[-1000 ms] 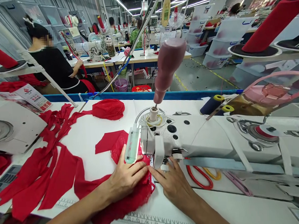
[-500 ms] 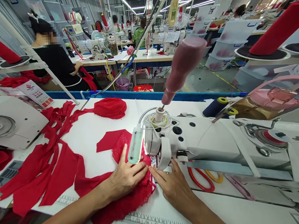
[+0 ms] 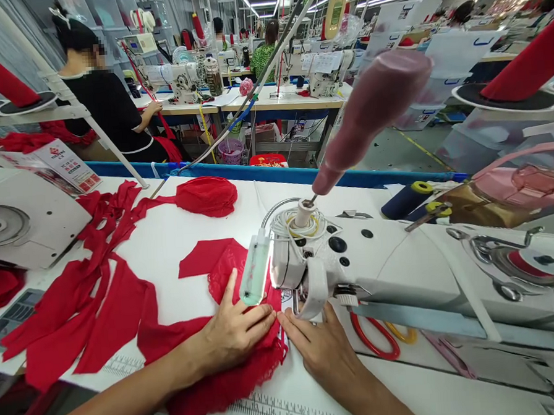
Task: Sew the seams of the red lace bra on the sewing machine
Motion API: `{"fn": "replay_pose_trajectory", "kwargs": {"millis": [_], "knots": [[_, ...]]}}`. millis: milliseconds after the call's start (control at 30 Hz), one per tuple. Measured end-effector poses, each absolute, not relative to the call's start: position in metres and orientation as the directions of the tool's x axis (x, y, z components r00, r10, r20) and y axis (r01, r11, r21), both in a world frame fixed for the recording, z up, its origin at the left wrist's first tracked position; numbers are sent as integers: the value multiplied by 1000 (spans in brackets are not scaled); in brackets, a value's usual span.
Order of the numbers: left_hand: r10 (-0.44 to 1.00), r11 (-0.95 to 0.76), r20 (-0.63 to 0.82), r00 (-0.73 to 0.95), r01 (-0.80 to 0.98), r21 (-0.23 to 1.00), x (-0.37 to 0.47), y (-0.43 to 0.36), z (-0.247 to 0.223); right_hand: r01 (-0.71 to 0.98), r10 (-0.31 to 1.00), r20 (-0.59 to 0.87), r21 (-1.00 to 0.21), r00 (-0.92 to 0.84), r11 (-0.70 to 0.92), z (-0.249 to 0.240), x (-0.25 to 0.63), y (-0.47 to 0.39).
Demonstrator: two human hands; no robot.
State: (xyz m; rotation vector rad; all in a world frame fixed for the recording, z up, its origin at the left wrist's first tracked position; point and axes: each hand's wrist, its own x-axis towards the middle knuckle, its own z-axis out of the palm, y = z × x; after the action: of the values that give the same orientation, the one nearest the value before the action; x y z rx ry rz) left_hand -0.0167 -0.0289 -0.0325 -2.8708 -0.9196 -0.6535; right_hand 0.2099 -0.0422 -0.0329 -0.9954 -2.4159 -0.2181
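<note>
A red lace-edged fabric piece [image 3: 235, 383] lies on the white table, under the sewing machine head [image 3: 292, 265]. My left hand [image 3: 234, 327] rests palm down on the fabric, fingers stretched and apart, left of the needle area. On the other side, my right hand [image 3: 324, 347] lies with fingers extended, its thumb-side fingertips at the fabric's right edge. Some of its fingers are hidden behind the machine head. The two hands' fingertips nearly meet just in front of the presser foot area. A pale green lamp [image 3: 255, 267] on the machine covers part of the fabric.
Red fabric strips [image 3: 120, 321] spread over the left of the table, with a red bundle [image 3: 206, 196] behind. Red-handled scissors [image 3: 374, 338] lie beneath the machine arm. A pink-handled screwdriver [image 3: 370, 122] stands on the machine. A co-worker [image 3: 107, 105] sits beyond.
The view has shifted slightly, so the machine and screwdriver appear further right. My hands stay at nearly the same spots on the fabric, which has barely moved.
</note>
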Motion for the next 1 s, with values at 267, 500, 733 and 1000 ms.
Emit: {"fn": "replay_pose_trajectory", "kwargs": {"millis": [267,500,733,1000], "knots": [[508,-849,417,754,521,92,-17,-22,-24,679,612,520,-80,-596,730,-27,208,-40],[508,-843,430,747,533,71,-17,-17,-23,679,622,523,-107,-583,726,-26,209,-37],[500,-839,468,729,541,55,-14,-10,-18,702,630,515,-72,-582,708,-34,212,-33],[506,-840,450,736,538,66,-19,0,-21,773,696,434,2,-572,634,-35,212,-33]]}}
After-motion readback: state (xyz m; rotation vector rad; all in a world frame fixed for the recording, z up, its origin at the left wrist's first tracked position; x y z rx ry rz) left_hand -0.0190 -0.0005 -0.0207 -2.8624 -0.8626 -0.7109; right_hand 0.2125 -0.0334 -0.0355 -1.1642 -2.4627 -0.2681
